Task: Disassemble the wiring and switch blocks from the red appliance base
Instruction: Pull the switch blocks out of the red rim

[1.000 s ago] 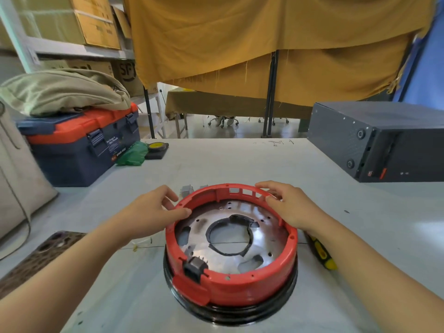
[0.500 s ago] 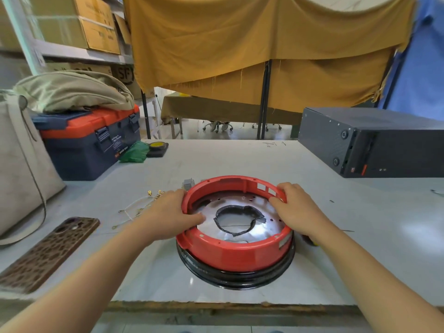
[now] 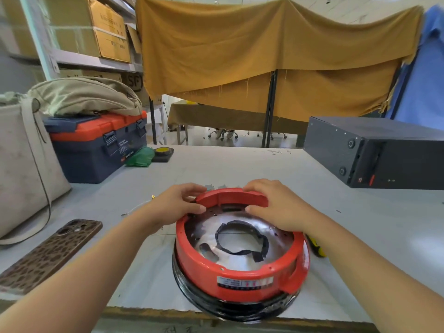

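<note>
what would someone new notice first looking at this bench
The red appliance base at the table's near edge, sitting on a black ring, with the left hand and right hand gripping its far rim. Behind hangs a big mustard cloth; a red-lidded toolbox stands far left.

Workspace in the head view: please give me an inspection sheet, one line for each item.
Surface: grey table, worn front edge.
Job's things: red appliance base on a black ring, at the near edge; metal plate inside.
Clutter: toolbox, phone, beige bag, black box, yellow-handled tool.
Grips: left hand and right hand both hold the base's far rim.
Cables: thin loose wire left of the base.
Surroundings: mustard curtain, shelved cartons.
</note>
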Available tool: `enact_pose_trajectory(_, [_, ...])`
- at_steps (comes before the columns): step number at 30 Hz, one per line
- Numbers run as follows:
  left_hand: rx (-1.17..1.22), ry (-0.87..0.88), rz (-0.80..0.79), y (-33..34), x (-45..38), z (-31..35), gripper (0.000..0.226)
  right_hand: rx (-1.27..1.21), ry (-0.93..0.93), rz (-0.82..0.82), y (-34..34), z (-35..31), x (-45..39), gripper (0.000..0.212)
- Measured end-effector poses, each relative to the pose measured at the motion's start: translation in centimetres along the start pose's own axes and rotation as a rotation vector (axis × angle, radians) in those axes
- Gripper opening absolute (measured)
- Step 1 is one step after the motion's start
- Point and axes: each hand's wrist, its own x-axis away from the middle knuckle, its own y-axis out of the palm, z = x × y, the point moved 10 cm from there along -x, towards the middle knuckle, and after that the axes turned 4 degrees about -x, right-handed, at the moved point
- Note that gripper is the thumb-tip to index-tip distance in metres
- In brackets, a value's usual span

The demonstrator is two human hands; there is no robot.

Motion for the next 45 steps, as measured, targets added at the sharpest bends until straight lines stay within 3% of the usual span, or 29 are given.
enact_pose_trajectory(6, [0.005, -0.016, 0.065, -0.1, -1.9, -0.4, 0.019, 0.07, -0.117, -0.166, 2.8, -2.3, -2.7, 0.056])
enact_pose_trajectory(11, [-0.041, 0.054, -0.017, 0.5, -2.9, 0.4, 0.009, 0.063, -0.15, -0.189, 3.7, -3.0, -4.6, 0.059])
enact_pose_trajectory(15, [-0.249, 0.118, -0.024, 0.7, -3.9, 1.3, 0.018, 0.1, -0.144, -0.167, 3.7, -2.9, -5.6, 0.051])
enact_pose_trajectory(21, [-0.442, 0.165, 0.096, 0.3, -4.5, 2.5, 0.025, 0.463, -0.253, -0.08, 4.2, -3.6, -6.0, 0.045])
enact_pose_trajectory(28, [-0.494, 0.223, 0.145, 1.3, -4.2, 4.0, 0.025, 0.607, -0.389, 0.027, 4.2, -4.1, -5.8, 0.038])
enact_pose_trajectory(35, [-0.493, 0.246, 0.087, 1.8, -3.6, 3.6, 0.029, 0.57, -0.453, 0.018, 4.5, -3.7, -6.0, 0.04])
enact_pose_trajectory(45, [-0.459, 0.258, 0.146, 1.5, -3.2, 3.8, 0.03, 0.527, -0.437, 0.02, 5.2, -3.0, -6.0, 0.029])
